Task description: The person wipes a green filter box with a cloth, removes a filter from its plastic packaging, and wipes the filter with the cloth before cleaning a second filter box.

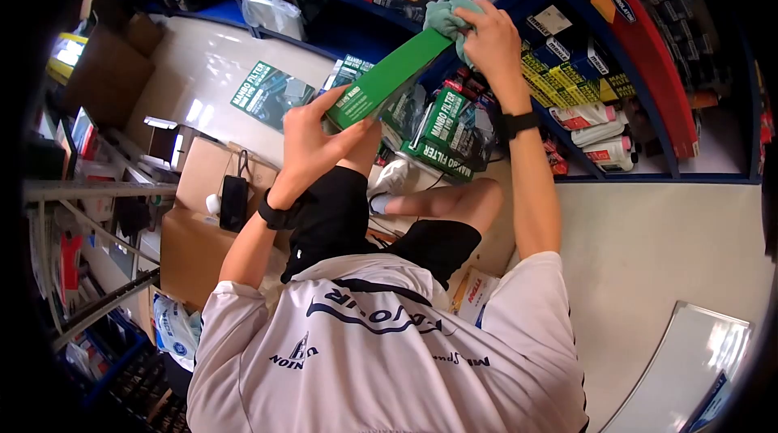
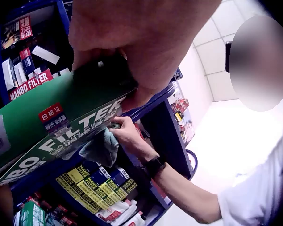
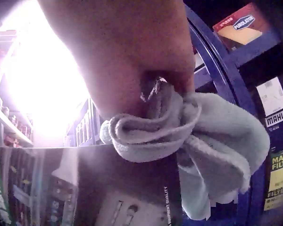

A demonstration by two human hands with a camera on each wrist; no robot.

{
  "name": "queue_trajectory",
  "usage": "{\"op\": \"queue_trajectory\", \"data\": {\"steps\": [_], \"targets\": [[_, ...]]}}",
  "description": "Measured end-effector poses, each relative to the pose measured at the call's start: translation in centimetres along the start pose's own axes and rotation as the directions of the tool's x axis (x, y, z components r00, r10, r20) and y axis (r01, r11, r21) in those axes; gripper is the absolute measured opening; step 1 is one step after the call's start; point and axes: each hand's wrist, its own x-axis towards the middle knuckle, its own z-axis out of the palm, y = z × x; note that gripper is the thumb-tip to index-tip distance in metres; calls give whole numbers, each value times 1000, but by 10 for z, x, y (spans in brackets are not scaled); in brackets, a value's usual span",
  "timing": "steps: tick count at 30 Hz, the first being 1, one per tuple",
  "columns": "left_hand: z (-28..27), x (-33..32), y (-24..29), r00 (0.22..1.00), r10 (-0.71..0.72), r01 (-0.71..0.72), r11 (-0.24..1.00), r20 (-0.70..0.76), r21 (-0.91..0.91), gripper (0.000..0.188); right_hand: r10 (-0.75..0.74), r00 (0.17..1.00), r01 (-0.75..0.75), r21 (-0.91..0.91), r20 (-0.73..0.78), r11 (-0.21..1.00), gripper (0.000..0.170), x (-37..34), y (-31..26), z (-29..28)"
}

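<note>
A green filter box [image 1: 393,76] is held up at a slant in front of the person. My left hand [image 1: 312,137] grips its near end, thumb on one side and fingers on the other. At the far end, my right hand [image 1: 493,40] pinches a bunched grey-green cloth [image 1: 446,15] against the box's corner. In the right wrist view, folds of the cloth [image 3: 151,141] overlap the box's dark printed face [image 3: 89,183]. The left wrist view shows white "FILTER" lettering and a small red-and-blue label [image 2: 54,117] on the box [image 2: 28,108].
More Manbo filter boxes [image 1: 454,129] stand by the person's crossed legs, and another box [image 1: 271,96] lies on the floor. Blue shelves [image 1: 648,109] with filter boxes and bottles rise ahead and right. A phone [image 1: 234,202] lies on a cardboard box [image 1: 190,250] at left.
</note>
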Motion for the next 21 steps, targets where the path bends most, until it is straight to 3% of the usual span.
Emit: {"op": "queue_trajectory", "data": {"steps": [3, 7, 12, 19, 21], "targets": [[-1, 2, 5, 998, -55, 55, 998, 15, -5, 52, 60, 992, -63, 23, 115, 998, 41, -8, -35, -17], [9, 9, 9, 997, -81, 81, 997, 14, -4, 51, -52, 998, 49, 83, 25, 995, 41, -25, -78, -21], [11, 2, 5, 998, -63, 62, 997, 17, 37, 55, -93, 994, 85, 132, 52, 988, 42, -44, -132, -46], [5, -10, -3, 995, -88, 91, 994, 47, -62, 55, -72, 997, 66, 182, 25, 981, 41, -46, -137, -42], [-1, -11, -2, 983, -166, 173, 979, 73, -108, 55, -55, 998, 55, 220, -5, 974, 41, -39, -134, -37]]}}
